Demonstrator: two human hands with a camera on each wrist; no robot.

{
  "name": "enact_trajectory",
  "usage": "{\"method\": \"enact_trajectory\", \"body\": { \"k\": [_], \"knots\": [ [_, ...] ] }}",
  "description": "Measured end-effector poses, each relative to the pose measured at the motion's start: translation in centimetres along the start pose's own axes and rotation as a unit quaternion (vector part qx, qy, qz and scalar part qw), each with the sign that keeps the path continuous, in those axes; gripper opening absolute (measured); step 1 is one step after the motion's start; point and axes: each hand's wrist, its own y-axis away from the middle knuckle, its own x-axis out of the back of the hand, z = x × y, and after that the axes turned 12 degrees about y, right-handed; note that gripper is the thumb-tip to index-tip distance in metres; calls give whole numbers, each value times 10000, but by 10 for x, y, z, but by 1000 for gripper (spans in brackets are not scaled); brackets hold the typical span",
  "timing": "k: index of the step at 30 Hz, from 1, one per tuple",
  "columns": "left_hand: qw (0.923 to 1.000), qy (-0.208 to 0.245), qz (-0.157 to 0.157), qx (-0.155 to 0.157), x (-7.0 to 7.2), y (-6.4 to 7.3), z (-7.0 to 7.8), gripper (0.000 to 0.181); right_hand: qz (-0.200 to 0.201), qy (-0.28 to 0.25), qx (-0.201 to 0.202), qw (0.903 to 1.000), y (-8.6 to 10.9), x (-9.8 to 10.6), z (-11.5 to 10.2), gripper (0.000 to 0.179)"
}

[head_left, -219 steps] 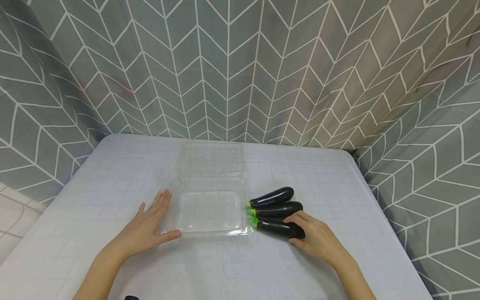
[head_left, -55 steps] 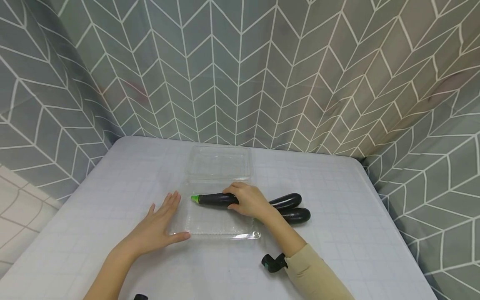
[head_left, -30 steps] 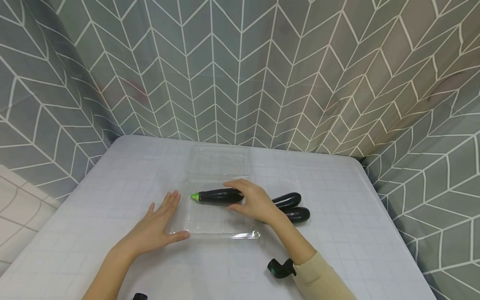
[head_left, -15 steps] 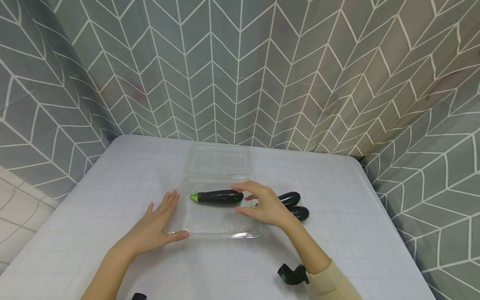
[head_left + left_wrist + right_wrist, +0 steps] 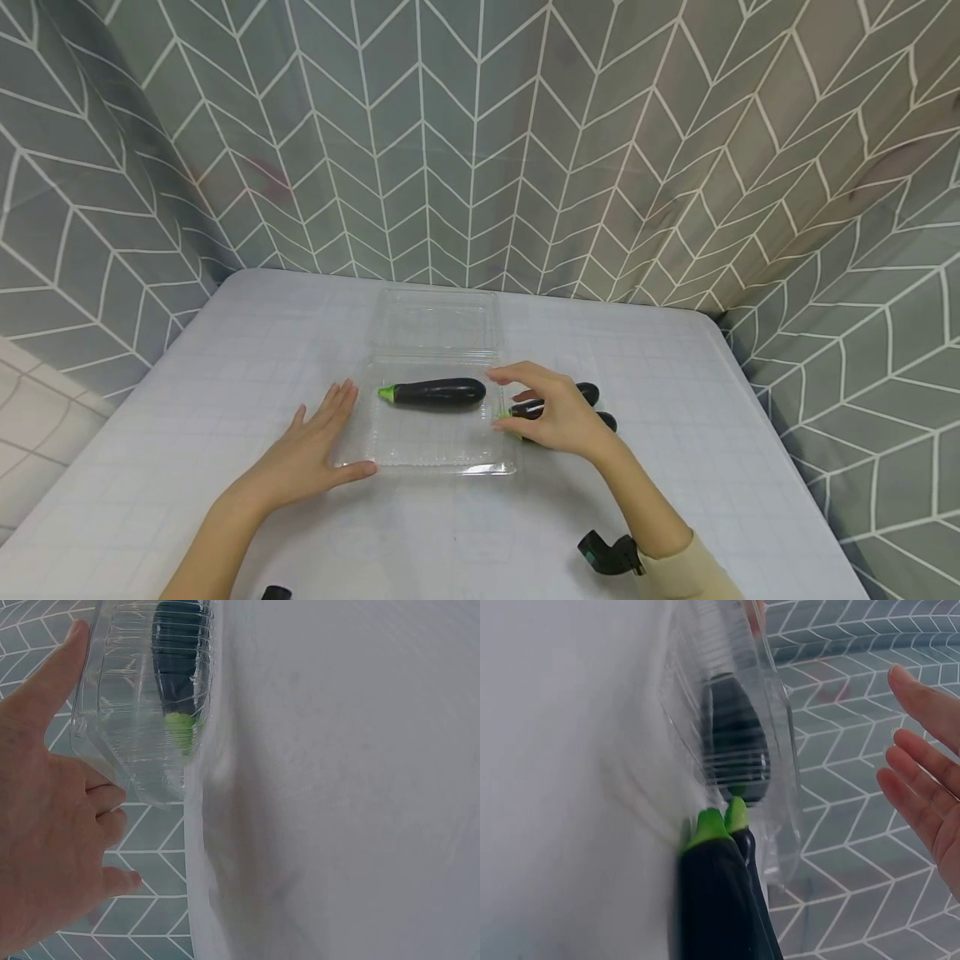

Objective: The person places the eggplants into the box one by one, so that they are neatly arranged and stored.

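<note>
An eggplant [image 5: 441, 392] with a green stem end lies in the base of a clear plastic clamshell box [image 5: 431, 446], whose lid [image 5: 435, 321] is folded back. Spread wide, my left hand [image 5: 302, 461] touches the box's left edge and front corner; the left wrist view shows its thumb against the box wall. My right hand [image 5: 558, 412] hovers over the box's right edge with fingers and thumb apart, holding nothing. Beneath and behind it lie two more eggplants [image 5: 712, 900], partly hidden in the head view, their green ends toward the box.
The box and eggplants rest on a white-covered table [image 5: 300, 333]. A patterned grey curtain [image 5: 450, 150] surrounds its back and sides. A black wrist camera [image 5: 609, 553] sits at my right sleeve [image 5: 690, 573].
The right hand carried an eggplant from the group on the right into the box and let it go. It has since moved right, off that eggplant. The left hand has stayed at the box.
</note>
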Motion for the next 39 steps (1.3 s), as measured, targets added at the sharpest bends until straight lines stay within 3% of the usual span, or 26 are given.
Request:
{"method": "enact_trajectory", "body": {
  "k": [6, 12, 20, 29, 39],
  "knots": [
    [10000, 7, 4, -14, 0, 0, 1, 111, 198, 11, 145, 9997, 7, 6, 2, 61],
    [10000, 8, 1, -48, -1, 0, 2, 111, 245, 91, 39, 9997, 10, 24, -21, 58],
    [10000, 42, 17, -41, -1, 0, 0, 111, 311, 190, -127, 9993, 32, 23, 14, 63],
    [10000, 68, 21, -59, -1, 0, 0, 112, 320, 331, -562, 9974, 51, 35, 22, 61],
    [9999, 116, 0, -1, 1, 0, 1, 112, 397, 317, -751, 9959, 66, 44, 30, 58]
  ]
}}
